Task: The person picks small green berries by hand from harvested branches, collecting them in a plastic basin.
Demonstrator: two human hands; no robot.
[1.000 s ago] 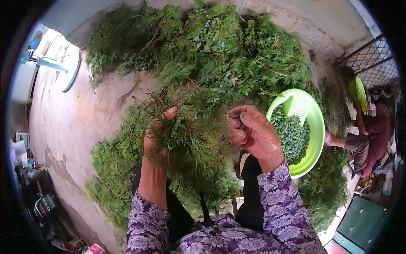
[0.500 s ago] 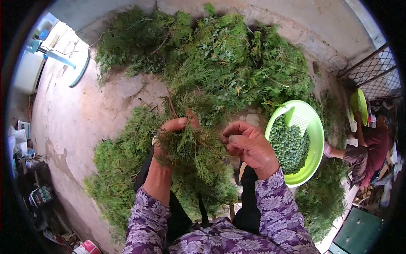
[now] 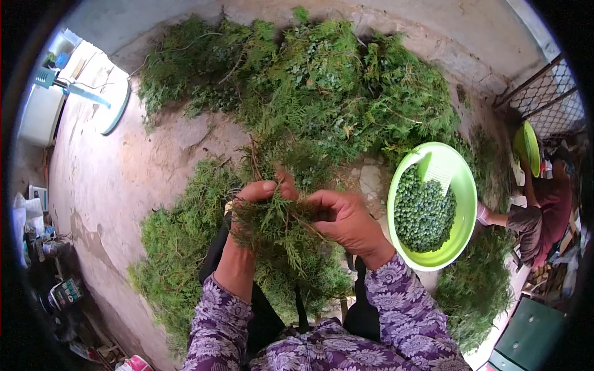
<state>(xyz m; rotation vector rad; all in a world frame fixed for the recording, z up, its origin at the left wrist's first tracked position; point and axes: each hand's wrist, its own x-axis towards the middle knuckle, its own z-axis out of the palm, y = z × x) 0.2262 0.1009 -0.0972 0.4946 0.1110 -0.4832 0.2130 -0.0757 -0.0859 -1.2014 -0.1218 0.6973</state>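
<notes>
A leafy evergreen branch (image 3: 281, 232) with flat, scaly green sprays hangs in front of my lap. My left hand (image 3: 253, 193) is closed round its upper part, with the thumb across the stem. From the right, my right hand (image 3: 354, 224) meets the same branch, its thumb and fingers pinched at the foliage; the fingertips are partly hidden by leaves. To the right of that hand stands a light green plastic basin (image 3: 462, 234) with a ridged panel. Many small round green cones (image 3: 424, 213) lie in it.
A big heap of cut evergreen branches (image 3: 328, 80) lies along the wall, with another pile (image 3: 170, 260) at my left. At the far right a co-worker (image 3: 547, 210) sits by a second green basin (image 3: 527, 148). A fan-like stand (image 3: 114, 108) is at upper left, a dark green box (image 3: 529, 334) at lower right.
My right hand has moved left, from beside the branch onto its foliage, where its fingers now pinch. My left hand keeps its hold on the branch in nearly the same place.
</notes>
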